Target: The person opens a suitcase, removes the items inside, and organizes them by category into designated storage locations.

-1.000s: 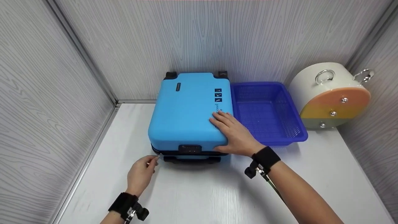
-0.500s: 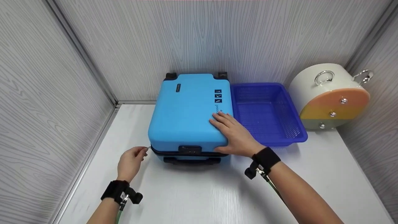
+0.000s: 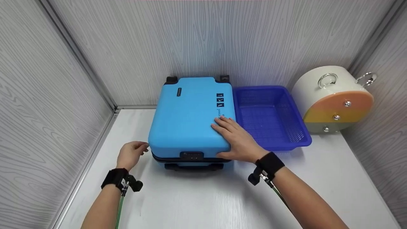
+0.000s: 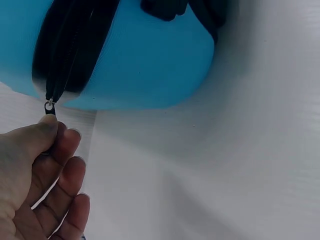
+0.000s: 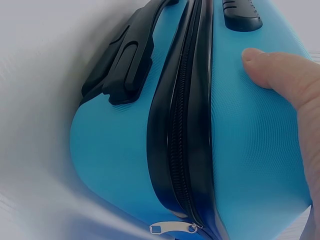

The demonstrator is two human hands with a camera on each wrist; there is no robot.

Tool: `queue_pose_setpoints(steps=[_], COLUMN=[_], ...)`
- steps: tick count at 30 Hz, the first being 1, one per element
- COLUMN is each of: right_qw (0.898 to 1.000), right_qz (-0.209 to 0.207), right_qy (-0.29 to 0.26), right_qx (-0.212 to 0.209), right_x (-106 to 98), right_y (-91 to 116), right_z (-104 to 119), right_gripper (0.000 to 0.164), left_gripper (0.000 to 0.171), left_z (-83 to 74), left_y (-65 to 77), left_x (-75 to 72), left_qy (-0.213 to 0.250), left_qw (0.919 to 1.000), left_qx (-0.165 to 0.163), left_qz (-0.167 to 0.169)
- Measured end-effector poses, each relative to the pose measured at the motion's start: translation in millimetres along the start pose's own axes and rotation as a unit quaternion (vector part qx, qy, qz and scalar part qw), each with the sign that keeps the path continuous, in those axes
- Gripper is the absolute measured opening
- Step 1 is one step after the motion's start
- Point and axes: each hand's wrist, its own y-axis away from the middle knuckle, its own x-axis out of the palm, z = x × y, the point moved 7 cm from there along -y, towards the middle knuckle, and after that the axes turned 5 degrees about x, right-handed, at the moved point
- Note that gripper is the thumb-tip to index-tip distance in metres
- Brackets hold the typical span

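A light-blue hard-shell suitcase (image 3: 187, 124) lies flat on the white table, its black handle and lock facing the front. At its front left corner, my left hand (image 3: 128, 155) pinches a small zipper pull (image 4: 50, 108) between thumb and index finger; the other fingers are loosely bent. The black zipper (image 5: 181, 125) runs round the suitcase's side, and a second metal zipper pull (image 5: 172, 228) hangs at the right corner. My right hand (image 3: 240, 141) rests on the lid's front right corner, fingers spread on top and thumb against the front face.
A blue plastic basket (image 3: 305, 140) stands right beside the suitcase. Farther right is a white rounded box (image 3: 313, 86) with a striped front, round knobs and metal ring handles. Wood-grain panels (image 3: 197, 38) enclose the table (image 3: 197, 203) at the back and both sides.
My left hand has moved left and farther back, taking the zipper pull from the suitcase's front round the left corner. My right hand has kept its place on the lid.
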Motion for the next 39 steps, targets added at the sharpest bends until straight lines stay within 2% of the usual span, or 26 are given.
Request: queue_pose_setpoints(steps=[9, 14, 18, 21, 23, 25, 27, 29, 31, 34, 37, 39], right_qw=[1.0, 1.0, 1.0, 1.0, 1.0, 1.0, 1.0, 1.0, 1.0, 1.0, 1.0, 1.0], right_qz=[-0.008, -0.011, -0.01, -0.007, -0.003, 0.001, 0.005, 0.004, 0.002, -0.005, -0.008, -0.008], right_qy=[-0.003, -0.001, -0.001, -0.003, -0.005, -0.005, -0.005, -0.004, -0.003, -0.003, -0.004, -0.004], right_qx=[-0.008, -0.012, -0.009, -0.003, 0.004, 0.01, 0.014, 0.015, 0.013, 0.007, 0.001, -0.002], right_x=[-1.6, -0.2, -0.1, -0.2, -0.2, 0.3, 0.8, 0.8, 0.6, -0.3, -0.5, -0.2], right_y=[1.3, 1.0, 1.0, 1.0, 1.1, 1.0, 1.0, 1.1, 1.2, 1.2, 0.9, 0.2], right_z=[-0.1, 2.3, 2.9, 1.8, 0.5, -0.9, -1.6, -1.8, -1.9, -1.3, -0.2, 1.0], right_gripper=[0.106, 0.107, 0.107, 0.107, 0.106, 0.106, 0.107, 0.106, 0.106, 0.105, 0.107, 0.11], left_gripper=[0.04, 0.038, 0.038, 0.044, 0.051, 0.06, 0.065, 0.068, 0.075, 0.094, 0.112, 0.116], left_z=[-2.8, -0.7, -1.2, -6.3, -14.2, -26.4, -43.8, -65.3, -87.1, -114.3, -125.3, -126.3], left_y=[-27.4, -30.8, -29.1, -28.1, -28.2, -27.0, -24.0, -19.2, -13.7, -5.4, 0.0, 2.4], left_x=[7.5, 6.2, 6.7, 5.4, 3.1, -0.8, -6.0, -10.0, -11.3, -4.8, 8.8, 15.8], left_qy=[-0.005, -0.013, -0.001, 0.007, 0.013, 0.022, 0.026, 0.007, -0.039, -0.138, -0.219, -0.246], left_qw=[0.9996, 0.9994, 0.9996, 0.9999, 0.9999, 0.9991, 0.9957, 0.988, 0.9747, 0.9433, 0.9137, 0.9035], left_qx=[-0.028, -0.032, -0.027, -0.015, 0.005, 0.036, 0.086, 0.152, 0.218, 0.302, 0.34, 0.345], left_qz=[0.009, 0.001, 0.001, 0.003, -0.001, -0.01, -0.022, -0.029, -0.028, -0.004, 0.042, 0.065])
